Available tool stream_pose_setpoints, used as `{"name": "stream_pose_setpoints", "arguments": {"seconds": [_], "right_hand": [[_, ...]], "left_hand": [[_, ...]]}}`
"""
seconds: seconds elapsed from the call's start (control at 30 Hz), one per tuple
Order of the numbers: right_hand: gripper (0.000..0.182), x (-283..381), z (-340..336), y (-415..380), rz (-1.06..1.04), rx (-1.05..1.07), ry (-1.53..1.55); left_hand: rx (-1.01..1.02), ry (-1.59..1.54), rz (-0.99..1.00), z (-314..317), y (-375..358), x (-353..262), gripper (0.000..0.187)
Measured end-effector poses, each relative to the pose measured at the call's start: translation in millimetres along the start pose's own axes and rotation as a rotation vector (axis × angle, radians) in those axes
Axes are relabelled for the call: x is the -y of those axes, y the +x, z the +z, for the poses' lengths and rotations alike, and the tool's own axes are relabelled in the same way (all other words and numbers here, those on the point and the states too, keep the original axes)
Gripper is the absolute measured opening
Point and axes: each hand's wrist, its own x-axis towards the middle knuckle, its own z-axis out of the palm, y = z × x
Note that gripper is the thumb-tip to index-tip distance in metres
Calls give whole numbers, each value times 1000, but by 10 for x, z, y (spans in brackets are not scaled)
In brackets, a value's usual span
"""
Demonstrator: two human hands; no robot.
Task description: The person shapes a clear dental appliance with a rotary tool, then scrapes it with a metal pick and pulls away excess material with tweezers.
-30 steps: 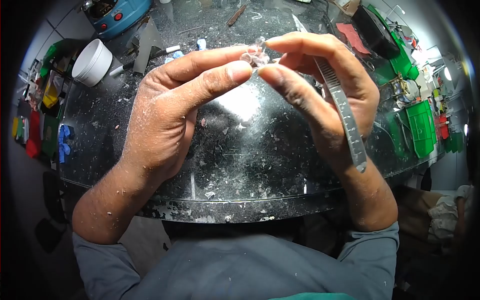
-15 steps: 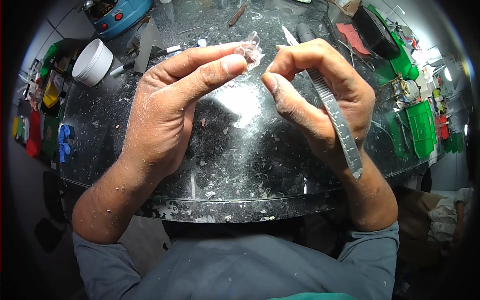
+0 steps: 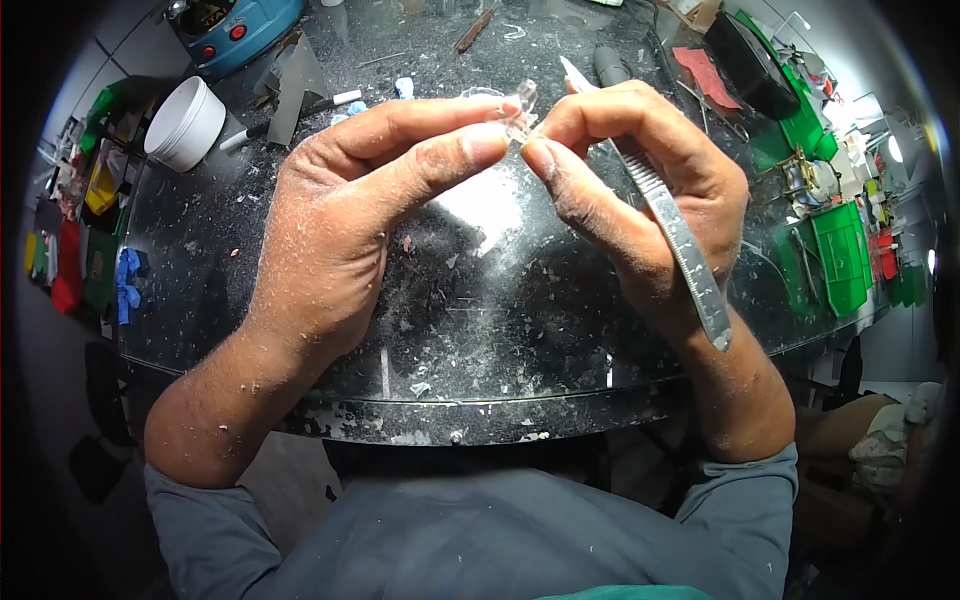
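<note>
Between thumb and forefinger of my left hand (image 3: 335,215) is a small, clear, irregular plastic-looking piece (image 3: 526,97). My right hand (image 3: 675,165) is curled around a flat metal ruler-marked knife (image 3: 688,262). Its pointed tip sticks out past the far side of the fingers and its rounded end rests over the wrist. The right thumb and forefinger meet at the near right edge of the clear piece and seem to touch it. Pale dust coats both hands.
A dark, debris-flecked worktop (image 3: 470,340) lies below. Toward the back left are a white tub (image 3: 186,125), a marker (image 3: 245,137), a grey bent plate (image 3: 298,90) and a blue machine (image 3: 235,35). On the right are a red sheet (image 3: 705,77) and a green bin (image 3: 842,258).
My left hand has shifted slightly right with the clear piece, which has turned. The right thumb and forefinger now meet at it. The knife has tilted slightly with the right hand.
</note>
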Motion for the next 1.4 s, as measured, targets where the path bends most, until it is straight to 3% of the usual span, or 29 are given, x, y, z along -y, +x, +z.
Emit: {"name": "stream_pose_setpoints", "arguments": {"seconds": [0.1, 0.17, 0.53, 0.63, 1.1, 1.33, 1.4], "right_hand": [[10, -1, 2, 6, -8, 28, -3], [10, 2, 0, 1, -10, 58, -43], [9, -60, -46, 21, -7, -29, -51], [11, -56, -60, 22, 117, -60, 14], [10, -130, -177, 92, 181, -180, 113], [8, -270, -261, 149, 155, -246, 132], [7, -286, -354, 168, 215, -261, 105]], "left_hand": [[27, -73, -2, -40, 18, 33, 29], [-46, -178, -138, -46, 22, 6, 34], [-95, -229, -141, -174, 72, 20, 38], [-128, -241, -149, -195, 75, 32, 37], [-173, -309, -173, -231, 89, 57, 35], [-170, -266, -148, -266, 117, 59, 34], [-197, -109, -59, -299, 153, 70, 34]]}}
